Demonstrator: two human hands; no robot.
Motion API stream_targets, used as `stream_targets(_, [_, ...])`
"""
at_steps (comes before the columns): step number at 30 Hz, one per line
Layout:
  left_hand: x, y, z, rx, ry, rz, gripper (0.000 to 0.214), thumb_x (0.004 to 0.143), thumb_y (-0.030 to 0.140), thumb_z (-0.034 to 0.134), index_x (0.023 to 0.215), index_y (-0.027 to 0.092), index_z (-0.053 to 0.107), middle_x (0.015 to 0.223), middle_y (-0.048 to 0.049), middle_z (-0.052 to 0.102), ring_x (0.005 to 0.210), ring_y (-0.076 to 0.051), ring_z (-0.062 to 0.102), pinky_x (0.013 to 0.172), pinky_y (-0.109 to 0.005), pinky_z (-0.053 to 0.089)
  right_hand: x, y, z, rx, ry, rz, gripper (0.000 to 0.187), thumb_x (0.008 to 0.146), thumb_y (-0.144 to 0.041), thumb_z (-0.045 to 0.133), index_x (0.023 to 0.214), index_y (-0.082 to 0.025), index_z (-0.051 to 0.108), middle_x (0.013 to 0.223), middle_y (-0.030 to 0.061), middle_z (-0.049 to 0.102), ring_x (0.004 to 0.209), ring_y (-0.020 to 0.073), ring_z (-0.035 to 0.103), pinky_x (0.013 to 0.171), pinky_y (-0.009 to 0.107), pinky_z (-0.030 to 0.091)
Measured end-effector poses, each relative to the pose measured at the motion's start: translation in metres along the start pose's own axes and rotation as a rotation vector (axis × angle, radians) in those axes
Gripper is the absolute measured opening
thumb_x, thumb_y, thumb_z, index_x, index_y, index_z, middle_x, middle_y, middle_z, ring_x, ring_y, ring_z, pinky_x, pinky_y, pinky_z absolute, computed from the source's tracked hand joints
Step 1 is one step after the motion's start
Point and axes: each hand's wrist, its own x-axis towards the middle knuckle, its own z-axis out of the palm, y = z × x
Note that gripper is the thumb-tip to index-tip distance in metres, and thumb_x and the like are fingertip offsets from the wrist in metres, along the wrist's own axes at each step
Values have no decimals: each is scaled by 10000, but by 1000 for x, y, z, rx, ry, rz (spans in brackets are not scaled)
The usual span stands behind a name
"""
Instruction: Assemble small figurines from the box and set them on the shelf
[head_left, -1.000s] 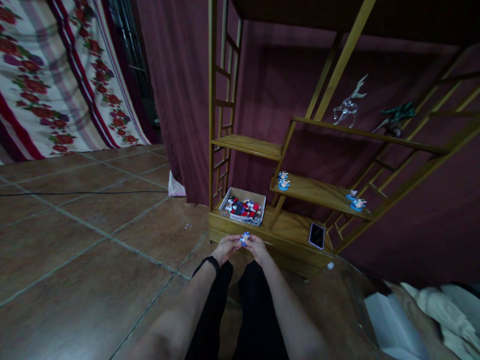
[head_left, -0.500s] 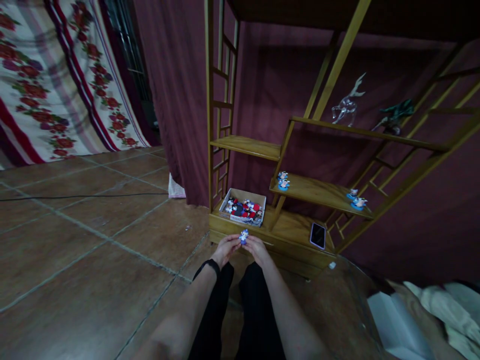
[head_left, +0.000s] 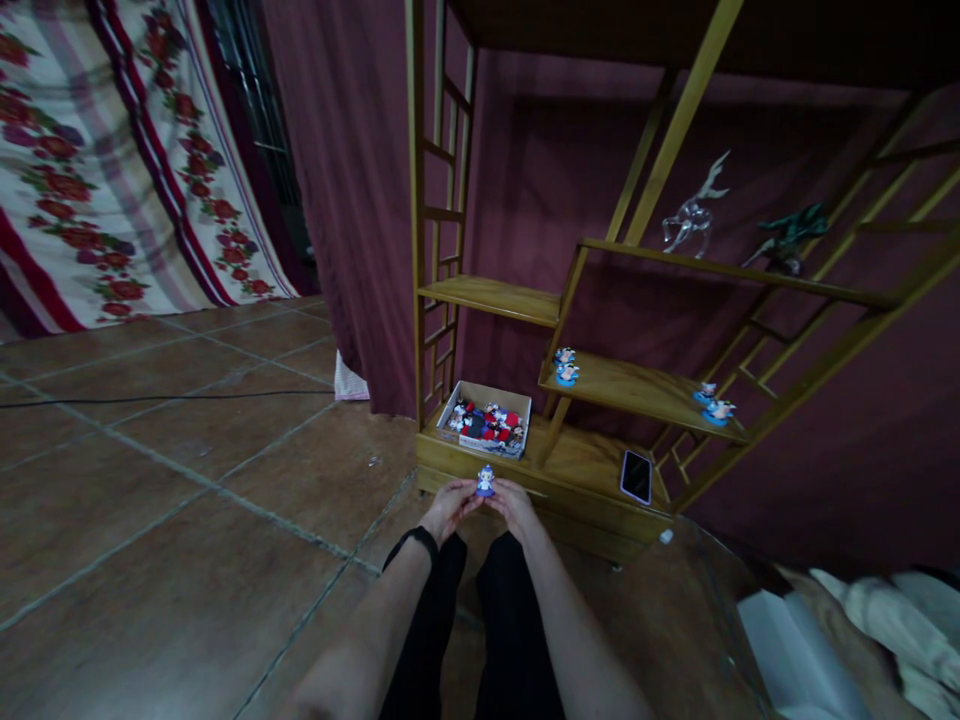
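Observation:
Between my two hands, in front of the low wooden base of the shelf, is a small purple and white figurine, held upright. My left hand grips it from the left, a dark band around that wrist. From the right, the fingers of my right hand close on the same figurine. Just beyond the hands, a shallow cardboard box stands on the base, filled with several small red, white and dark figurines.
The wooden shelf unit carries blue figurines in pairs, at its left and right. Higher up stands a clear deer ornament beside a dark green ornament. A phone lies on the base. A black cable crosses the tiled floor.
The figurine has come slightly lower and turned more upright between my fingers. Both hands stay on it, and the view has shifted a little.

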Motion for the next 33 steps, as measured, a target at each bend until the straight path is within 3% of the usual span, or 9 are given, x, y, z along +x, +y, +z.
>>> stream_targets(12, [-4, 0, 2, -22, -1, 36, 96, 732, 35, 628, 805, 94, 649, 726, -95, 675, 590, -114, 632, 580, -205, 536, 4, 4, -2, -1, -1, 18, 211, 560, -237, 748, 715, -155, 631, 749, 53, 691, 756, 177, 659, 766, 311, 505])
stream_targets(25, [-2, 0, 5, 52, 18, 53, 99, 737, 24, 603, 705, 92, 667, 692, -88, 678, 608, -123, 637, 601, -205, 525, 2, 4, 0, 3, 58, -14, 165, 555, -196, 723, 669, -160, 609, 670, 26, 669, 714, 165, 650, 764, 318, 506])
stream_targets(33, [-5, 2, 4, 53, 1, 39, 81, 707, 13, 643, 742, 78, 675, 716, -107, 679, 604, -131, 638, 593, -205, 519, 0, 2, 1, -6, 56, -32, 162, 540, -194, 728, 645, -168, 608, 670, 20, 667, 730, 176, 647, 773, 333, 500])
